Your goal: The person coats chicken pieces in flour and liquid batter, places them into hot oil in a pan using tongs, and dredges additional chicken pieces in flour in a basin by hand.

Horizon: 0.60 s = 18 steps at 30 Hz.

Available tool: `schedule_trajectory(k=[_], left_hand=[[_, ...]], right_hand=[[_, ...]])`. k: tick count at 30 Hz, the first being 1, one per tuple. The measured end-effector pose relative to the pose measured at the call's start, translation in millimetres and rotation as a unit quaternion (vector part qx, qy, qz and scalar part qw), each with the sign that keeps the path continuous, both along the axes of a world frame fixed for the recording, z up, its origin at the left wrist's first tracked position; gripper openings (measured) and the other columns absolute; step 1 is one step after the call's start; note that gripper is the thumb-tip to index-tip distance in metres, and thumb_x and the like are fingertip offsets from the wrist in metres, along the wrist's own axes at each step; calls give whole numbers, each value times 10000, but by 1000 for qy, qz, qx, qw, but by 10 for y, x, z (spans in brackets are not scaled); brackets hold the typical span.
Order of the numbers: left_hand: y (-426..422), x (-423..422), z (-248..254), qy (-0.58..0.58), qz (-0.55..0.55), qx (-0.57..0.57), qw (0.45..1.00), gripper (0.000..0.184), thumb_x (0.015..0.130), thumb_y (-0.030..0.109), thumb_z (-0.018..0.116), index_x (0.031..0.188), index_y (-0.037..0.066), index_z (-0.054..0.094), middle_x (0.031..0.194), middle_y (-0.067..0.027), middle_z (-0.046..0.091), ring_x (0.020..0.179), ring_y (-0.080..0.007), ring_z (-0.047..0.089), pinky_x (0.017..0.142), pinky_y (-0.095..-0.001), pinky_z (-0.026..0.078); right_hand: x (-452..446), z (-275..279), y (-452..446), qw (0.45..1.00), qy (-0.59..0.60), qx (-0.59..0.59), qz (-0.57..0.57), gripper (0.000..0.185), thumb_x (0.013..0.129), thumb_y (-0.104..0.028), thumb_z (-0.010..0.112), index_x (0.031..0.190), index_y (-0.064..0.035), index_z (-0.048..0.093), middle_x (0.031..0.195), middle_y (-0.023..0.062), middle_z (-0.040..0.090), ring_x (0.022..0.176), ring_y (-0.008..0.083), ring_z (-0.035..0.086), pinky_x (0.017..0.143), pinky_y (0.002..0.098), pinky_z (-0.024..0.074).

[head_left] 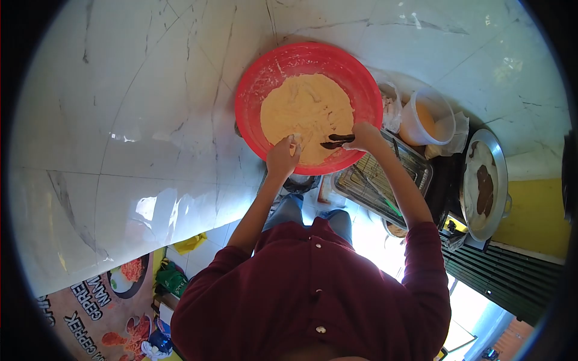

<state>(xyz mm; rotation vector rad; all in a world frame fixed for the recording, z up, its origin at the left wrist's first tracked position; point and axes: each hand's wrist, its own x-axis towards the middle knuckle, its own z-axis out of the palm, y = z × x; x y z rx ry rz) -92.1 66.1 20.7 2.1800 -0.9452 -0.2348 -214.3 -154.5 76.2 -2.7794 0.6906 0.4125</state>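
A wide red basin [250,114] holds a bed of pale yellow flour [307,102], its surface uneven and marked. My left hand [283,157] is over the basin's near left part, fingers pinched together at the flour; a small pale, floury piece shows at the fingertips, too small to name. On the near right side, my right hand [365,139] is closed round dark tongs [338,142], whose tips point left over the flour. Nothing shows between the tips.
Right of the basin stand a plastic bag [391,108], a clear tub [444,127] with orange contents, and a wire rack on a metal tray [424,174]. Farther right is a large metal pan [498,180] with dark and white contents. A poster [66,310] is at lower left.
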Motion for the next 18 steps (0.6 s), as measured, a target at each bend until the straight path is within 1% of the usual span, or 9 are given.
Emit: schedule_trajectory(k=[4,7,9,13,15,16,18], left_hand=[[10,18,-26,9,-4,-12,1000,281,797,226,534,1042,94,571,844,-30,625,790,-179,601,685,-308,470],[4,25,-28,-6,-11,-18,1000,268,794,222,535,1032,103,574,831,-30,624,781,-178,599,677,-311,470],[2,30,-25,22,-19,-1,1000,249,789,219,539,1011,112,581,824,-30,623,772,-179,598,674,-307,469],[2,41,-75,8,-18,-10,1000,232,784,211,544,992,117,589,821,-31,623,766,-177,598,671,-304,468],[7,38,-83,4,-21,-28,999,235,783,209,549,981,90,590,815,-57,611,762,-210,591,664,-330,470],[7,34,-89,4,-21,-28,999,235,783,209,549,981,90,590,815,-57,611,762,-210,591,664,-330,470],[2,35,-97,2,-12,-19,1000,217,785,204,545,975,114,599,819,-39,623,766,-182,597,668,-302,467]], right_hand=[[64,-34,71,1000,13,-4,-13,470,567,-398,732,771,9,615,781,172,612,777,311,601,672,395,478],[81,-46,121,999,29,-1,-35,469,568,-397,731,768,10,612,782,168,613,782,306,602,673,394,478],[76,-92,140,999,13,-8,-41,456,574,-391,730,764,5,610,774,171,610,764,310,603,663,395,477],[71,-155,147,998,14,-8,-66,436,585,-384,727,762,-3,610,779,175,607,758,315,602,660,397,477],[18,-98,153,996,-12,-21,-90,417,599,-389,717,728,-7,614,747,171,608,721,313,604,638,393,477],[-1,-47,165,996,-11,-21,-90,417,599,-389,717,728,-7,614,747,171,608,721,313,604,638,393,477],[-42,95,190,993,-19,-11,-118,386,623,-384,702,701,-13,627,673,161,604,663,297,608,609,385,474]])
